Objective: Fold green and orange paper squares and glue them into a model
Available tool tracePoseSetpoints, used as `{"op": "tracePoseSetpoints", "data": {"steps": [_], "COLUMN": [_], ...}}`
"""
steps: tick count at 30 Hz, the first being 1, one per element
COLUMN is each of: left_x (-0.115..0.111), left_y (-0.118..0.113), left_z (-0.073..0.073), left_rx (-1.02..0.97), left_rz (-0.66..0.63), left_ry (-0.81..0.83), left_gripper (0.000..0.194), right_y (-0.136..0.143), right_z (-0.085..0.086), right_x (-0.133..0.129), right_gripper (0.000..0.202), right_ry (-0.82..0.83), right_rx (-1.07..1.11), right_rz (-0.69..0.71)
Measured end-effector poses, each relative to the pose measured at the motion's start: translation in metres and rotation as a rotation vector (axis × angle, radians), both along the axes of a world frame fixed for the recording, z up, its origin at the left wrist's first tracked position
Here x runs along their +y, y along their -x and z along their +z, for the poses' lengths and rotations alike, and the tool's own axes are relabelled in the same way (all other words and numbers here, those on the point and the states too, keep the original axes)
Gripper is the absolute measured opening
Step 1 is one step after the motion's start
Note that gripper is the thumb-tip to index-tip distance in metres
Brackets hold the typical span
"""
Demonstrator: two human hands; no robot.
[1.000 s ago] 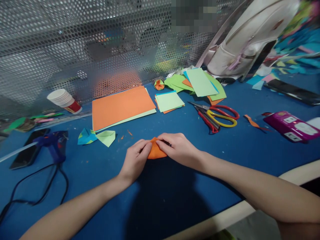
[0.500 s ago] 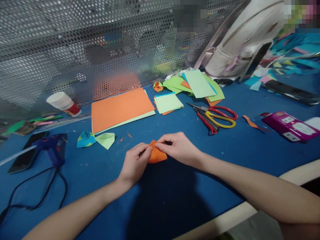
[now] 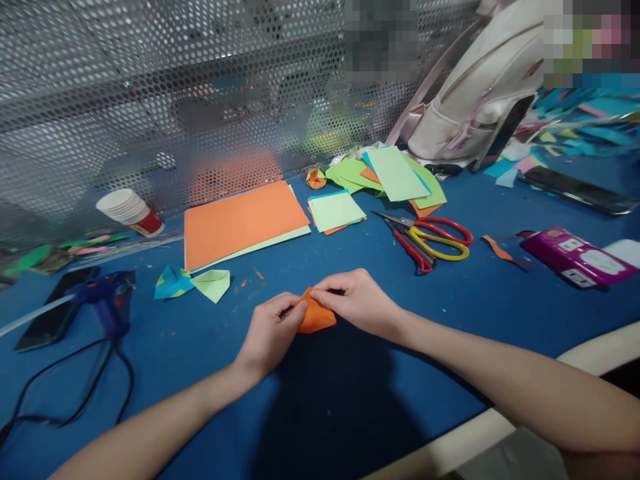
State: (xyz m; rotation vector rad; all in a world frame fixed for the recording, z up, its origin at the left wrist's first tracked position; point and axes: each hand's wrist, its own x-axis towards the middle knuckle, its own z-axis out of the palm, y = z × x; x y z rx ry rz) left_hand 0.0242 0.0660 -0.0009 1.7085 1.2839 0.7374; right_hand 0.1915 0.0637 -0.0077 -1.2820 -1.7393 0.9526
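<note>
A small folded piece of orange paper (image 3: 318,317) is held between both hands, just above the blue table (image 3: 370,407). My left hand (image 3: 270,333) pinches its left side between thumb and fingers. Thumb and forefinger of my right hand (image 3: 357,300) grip the top edge of the same piece. Left of my hands lie a folded light green piece (image 3: 213,283) and a folded blue piece (image 3: 171,283). Behind them is a stack of large sheets with an orange one (image 3: 245,223) on top, beside a stack of small pale green squares (image 3: 337,209).
Scissors (image 3: 435,240) and a purple pack (image 3: 575,257) lie to the right. At the left are a glue gun (image 3: 103,300) with its cord and stacked paper cups (image 3: 130,210). A perforated metal panel (image 3: 165,127) and a white bag (image 3: 460,100) stand behind.
The whole view has shifted slightly, so the items on the table appear a little lower. Both hands still grip the orange paper in nearly the same pose.
</note>
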Motion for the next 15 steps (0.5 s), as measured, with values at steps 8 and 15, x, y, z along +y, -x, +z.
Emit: {"op": "tracePoseSetpoints", "data": {"steps": [8,15], "left_x": [0.0017,0.003], "left_y": [0.0038,0.0042], "left_z": [-0.004,-0.0092], "left_rx": [-0.154,-0.201], "left_rz": [0.081,0.118], "left_ry": [0.229,0.268], "left_gripper": [0.022,0.021], "right_y": [-0.0018,-0.0021], "right_z": [0.0038,0.0021], "right_x": [0.003,0.0029], "right_gripper": [0.02,0.02], "right_ry": [0.084,0.043], "right_rx": [-0.003,-0.088], "right_rz": [0.045,0.016]}}
